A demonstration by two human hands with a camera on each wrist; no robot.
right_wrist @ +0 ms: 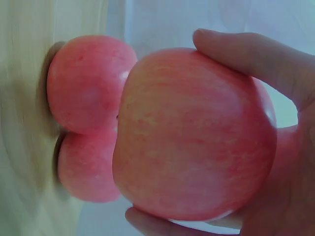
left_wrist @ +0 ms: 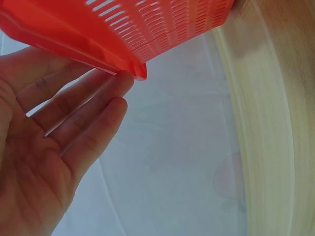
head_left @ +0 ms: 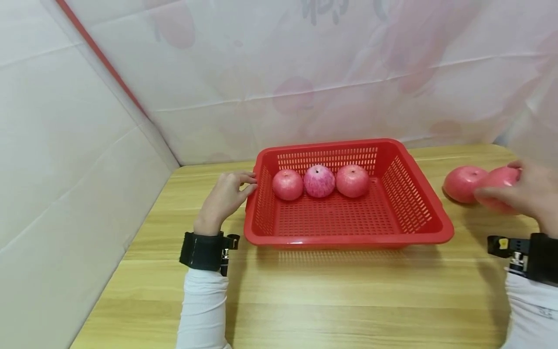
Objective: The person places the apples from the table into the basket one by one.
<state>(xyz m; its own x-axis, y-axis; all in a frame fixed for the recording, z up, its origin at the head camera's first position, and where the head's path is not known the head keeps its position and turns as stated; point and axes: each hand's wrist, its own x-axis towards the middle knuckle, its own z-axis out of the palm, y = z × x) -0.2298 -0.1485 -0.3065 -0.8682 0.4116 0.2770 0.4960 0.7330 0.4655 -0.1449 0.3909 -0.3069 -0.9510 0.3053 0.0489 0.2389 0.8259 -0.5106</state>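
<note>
A red perforated plastic basket [head_left: 348, 239] stands on the table with three apples in a row inside: a pinkish-red one [head_left: 287, 185], a purplish streaked one [head_left: 319, 181] and another pinkish-red one [head_left: 353, 181]. At the basket's left rim, my left hand [head_left: 224, 198] touches the edge; its fingers [left_wrist: 93, 137] look nearly straight in the left wrist view. My right hand [head_left: 534, 191] grips a large red apple [right_wrist: 197, 135] between thumb and fingers, right of the basket. Behind that apple, the right wrist view has two more apples, one upper [right_wrist: 88, 83] and one lower [right_wrist: 86, 167].
The light wooden table [head_left: 340, 300] extends in front of the basket. A pale printed cloth wall [head_left: 244, 77] rises behind it, and another white wall [head_left: 65, 145] stands at the left. Just beside the held apple, one apple [head_left: 463, 184] sits on the table.
</note>
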